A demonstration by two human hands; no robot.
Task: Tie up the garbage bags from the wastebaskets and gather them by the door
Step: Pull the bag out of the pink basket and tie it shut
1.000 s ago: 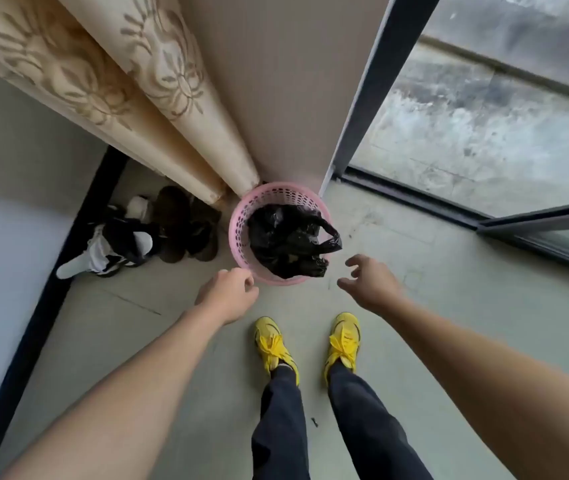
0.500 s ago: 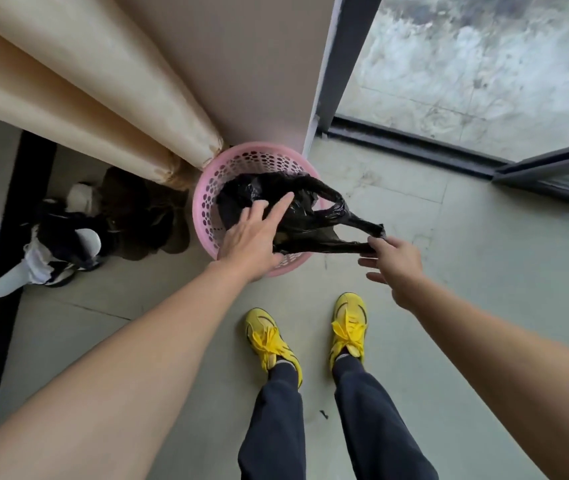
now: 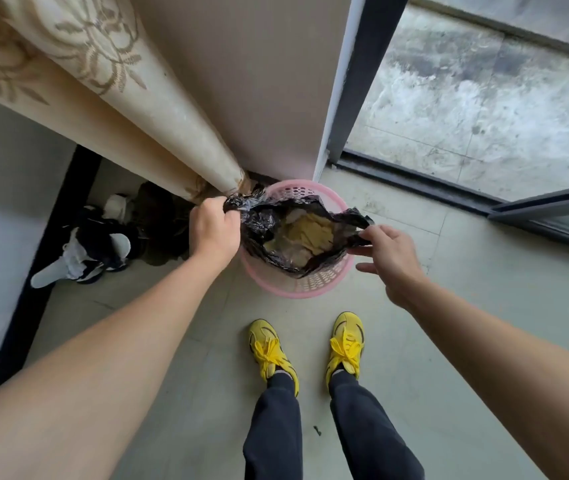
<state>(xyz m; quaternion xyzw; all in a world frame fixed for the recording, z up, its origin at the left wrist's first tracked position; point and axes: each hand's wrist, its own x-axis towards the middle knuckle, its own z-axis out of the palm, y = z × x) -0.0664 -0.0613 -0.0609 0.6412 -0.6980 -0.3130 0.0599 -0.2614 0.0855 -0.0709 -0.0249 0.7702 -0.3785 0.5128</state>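
Observation:
A pink perforated wastebasket point(image 3: 314, 284) stands on the floor against the wall corner. A black garbage bag point(image 3: 262, 233) sits in it, its mouth spread wide, with yellowish crumpled trash point(image 3: 310, 232) showing inside. My left hand point(image 3: 212, 232) is closed on the bag's left handle at the basket's left rim. My right hand point(image 3: 392, 252) pinches the bag's right handle between thumb and fingertips just past the right rim.
Cream patterned curtains point(image 3: 103, 91) hang down to the left of the basket. Several shoes point(image 3: 96, 244) lie by a black frame on the left. A dark sliding door track point(image 3: 414, 181) and glass run to the right. My yellow sneakers point(image 3: 272, 355) stand on the tiled floor.
Both hands reached the bag, took its two handles and pulled them apart, so the closed bag now gapes open. The camera moved closer to the basket.

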